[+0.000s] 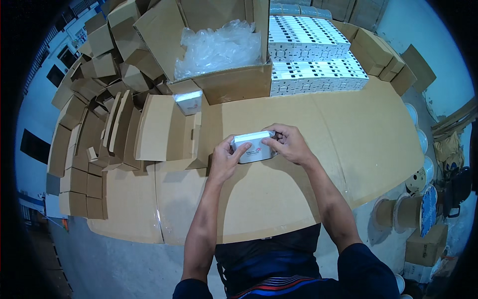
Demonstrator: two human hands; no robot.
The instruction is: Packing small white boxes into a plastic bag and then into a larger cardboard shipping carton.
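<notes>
The left hand [224, 159] and right hand [289, 144] pinch a small white box [253, 148] between them; each grip presses an end. It sits on the cardboard-covered tabletop [348, 149]; folded cartons [167, 134] lie at nine o'clock.

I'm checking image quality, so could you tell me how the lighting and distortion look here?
Head view: strong fisheye bending with black corners; cool bluish light; glare on the plastic bag; the small white box held by the left hand and right hand is sharp.

A cardboard-covered worktop [378, 149] stands on a grey concrete floor [114, 264] under cool bluish light, with pale walls [433, 30] beyond, dark windows [34, 145] at the left, and cable spools [408, 212] at the right.
</notes>
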